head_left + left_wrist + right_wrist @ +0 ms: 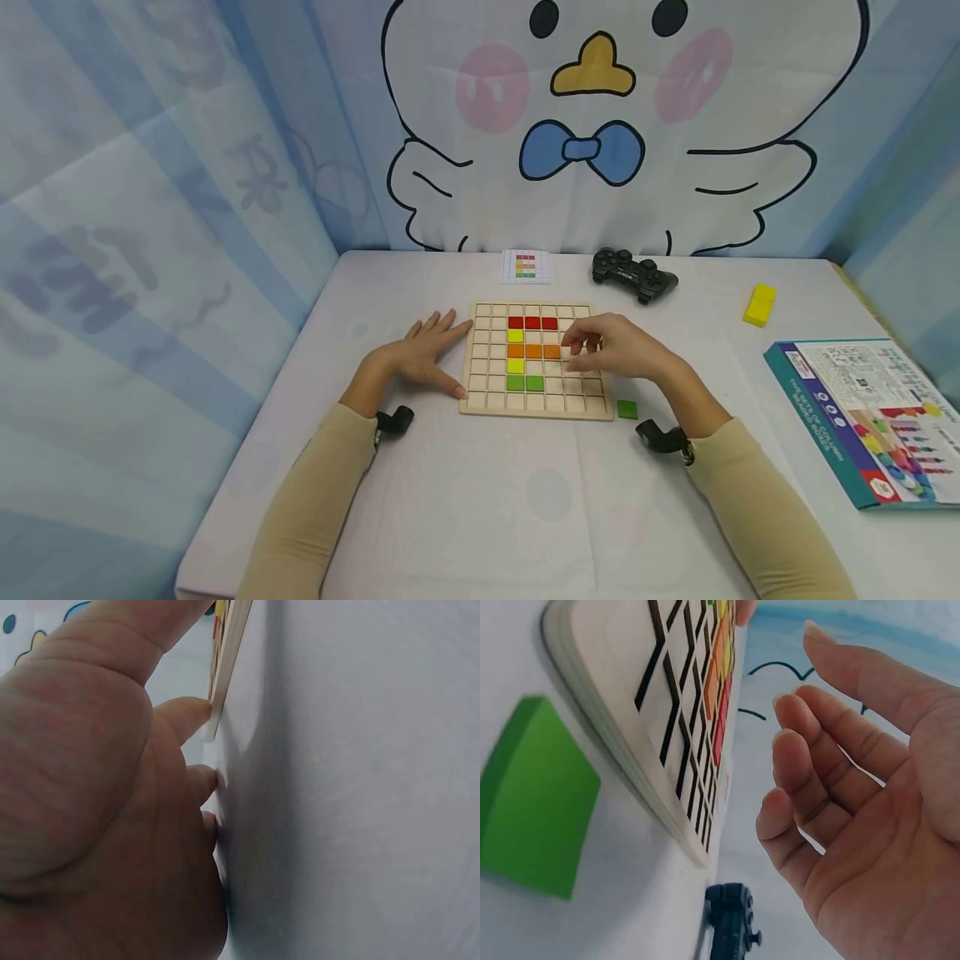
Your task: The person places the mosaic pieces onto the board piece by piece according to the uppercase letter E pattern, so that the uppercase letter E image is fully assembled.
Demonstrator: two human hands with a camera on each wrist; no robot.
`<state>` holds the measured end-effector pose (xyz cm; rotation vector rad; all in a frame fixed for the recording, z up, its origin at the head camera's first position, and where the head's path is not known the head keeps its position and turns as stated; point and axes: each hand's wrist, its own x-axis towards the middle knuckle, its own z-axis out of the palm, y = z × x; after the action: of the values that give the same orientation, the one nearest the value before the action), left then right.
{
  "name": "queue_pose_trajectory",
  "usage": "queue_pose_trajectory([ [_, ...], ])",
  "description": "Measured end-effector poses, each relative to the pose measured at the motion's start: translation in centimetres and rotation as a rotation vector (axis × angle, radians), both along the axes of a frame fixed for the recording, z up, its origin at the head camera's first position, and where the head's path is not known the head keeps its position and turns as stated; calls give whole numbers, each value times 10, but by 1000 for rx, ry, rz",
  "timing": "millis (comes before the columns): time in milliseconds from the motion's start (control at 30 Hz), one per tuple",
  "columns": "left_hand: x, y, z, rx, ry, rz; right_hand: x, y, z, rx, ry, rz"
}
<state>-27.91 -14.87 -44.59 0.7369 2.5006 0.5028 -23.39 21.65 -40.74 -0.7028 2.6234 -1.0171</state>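
A wooden grid board (525,412) lies on the white table. Set into its cells are three red tiles (532,322), three orange tiles (533,351), two yellow tiles (515,366) and two green tiles (535,382). With fingers spread, my left hand (420,357) rests at the board's left edge, thumb and index tip right at the rim. My right hand (618,346) hovers over the board's right side; in the right wrist view its fingers (791,761) are loosely bent, thumb apart, holding nothing. One loose green tile (627,409) lies on the table by the board's lower right corner.
Behind the board is a small pattern card (526,267) with coloured rows. A black game controller (634,275) sits at the back, right of the card. Farther right are a yellow block (760,305) and a flat printed box (870,425).
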Motion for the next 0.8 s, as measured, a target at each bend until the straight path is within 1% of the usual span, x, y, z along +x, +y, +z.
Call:
queue_pose_trajectory([
  [133,0,0,-1,-5,0,4,0,9,3,8,-6,1],
  [433,1,0,0,-10,5,9,-2,25,7,-14,-35,-33],
  [800,2,0,3,-7,2,9,-3,42,9,0,-105,-15],
])
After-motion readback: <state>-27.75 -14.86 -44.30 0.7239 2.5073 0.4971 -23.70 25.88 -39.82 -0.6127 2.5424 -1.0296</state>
